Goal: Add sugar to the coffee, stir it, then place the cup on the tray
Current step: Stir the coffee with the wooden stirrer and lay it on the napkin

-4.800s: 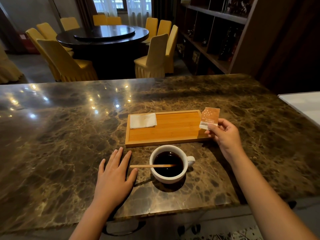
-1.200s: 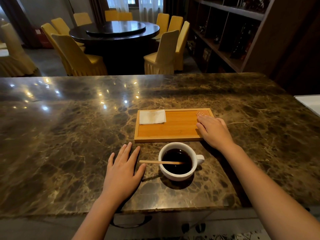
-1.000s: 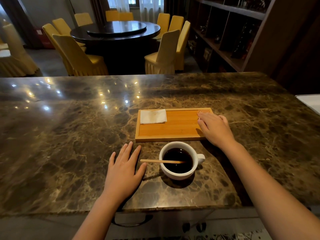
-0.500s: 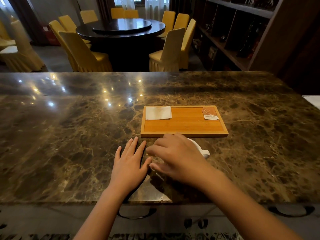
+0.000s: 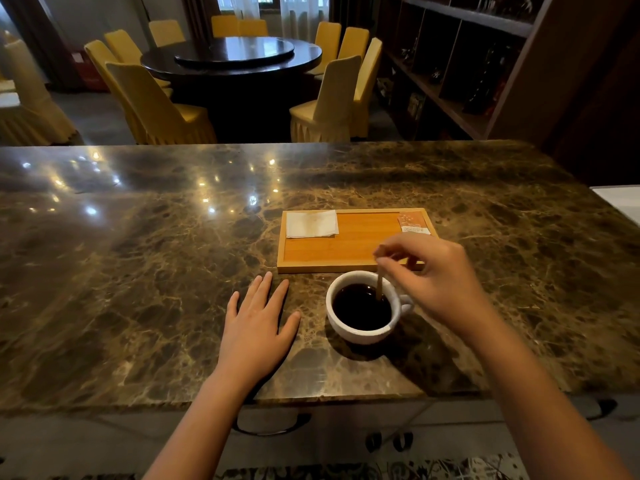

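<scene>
A white cup of black coffee stands on the marble counter, just in front of a wooden tray. My right hand hovers over the cup's right side and pinches a wooden stir stick, held upright with its lower end in the coffee. An orange sugar packet lies flat in the tray's far right corner. My left hand rests flat on the counter left of the cup, fingers spread, holding nothing.
A folded white napkin lies in the tray's far left corner. The marble counter stretches wide to the left. Beyond it stand a round dark table with yellow chairs and a dark shelf unit on the right.
My right hand laid the sugar packet on the tray, moved to the cup, and lifted the stick from lying across the rim to upright in the coffee. My left hand stayed put.
</scene>
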Demonstrator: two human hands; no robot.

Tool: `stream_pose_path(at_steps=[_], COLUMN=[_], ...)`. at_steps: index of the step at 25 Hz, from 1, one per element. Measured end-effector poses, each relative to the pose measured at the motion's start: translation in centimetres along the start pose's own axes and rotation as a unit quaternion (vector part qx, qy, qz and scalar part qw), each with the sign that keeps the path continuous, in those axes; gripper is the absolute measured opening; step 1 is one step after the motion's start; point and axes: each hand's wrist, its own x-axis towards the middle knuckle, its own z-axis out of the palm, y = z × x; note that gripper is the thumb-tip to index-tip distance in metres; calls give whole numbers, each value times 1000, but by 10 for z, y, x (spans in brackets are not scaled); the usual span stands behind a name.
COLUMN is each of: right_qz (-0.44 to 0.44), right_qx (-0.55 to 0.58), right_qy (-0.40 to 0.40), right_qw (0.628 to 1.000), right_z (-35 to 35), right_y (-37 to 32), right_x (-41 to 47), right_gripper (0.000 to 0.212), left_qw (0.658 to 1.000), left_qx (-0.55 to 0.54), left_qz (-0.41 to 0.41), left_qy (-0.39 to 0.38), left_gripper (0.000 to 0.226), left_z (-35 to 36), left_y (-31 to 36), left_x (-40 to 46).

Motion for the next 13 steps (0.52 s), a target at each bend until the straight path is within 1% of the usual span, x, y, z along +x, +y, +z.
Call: stream_pose_path(at_steps=[2, 5, 7, 9, 13], right_qz=[45, 80, 110, 120, 122], right_qx=[32, 85, 141, 193, 252], right_qy=[15, 13, 10, 18, 121], right_qw=[998, 993, 984, 974, 952], right_z=[-12, -21, -18, -6, 23], right_y=[10, 18, 20, 21, 24], right_x=[-6, -18, -25, -30, -36], right_gripper=[7, 6, 9, 10, 9], left_qw=[1000, 1000, 1000, 1000, 1000], left_qx=[-3, -9, -9, -3, 1], left_qz=[2, 6, 6, 4, 6], left_qy=[-1, 5, 5, 1, 1], left_gripper=[57, 57, 57, 58, 64], left_z=[0, 0, 0, 1, 1], left_y=[0, 1, 1, 0, 0], left_x=[0, 0, 0, 1, 1])
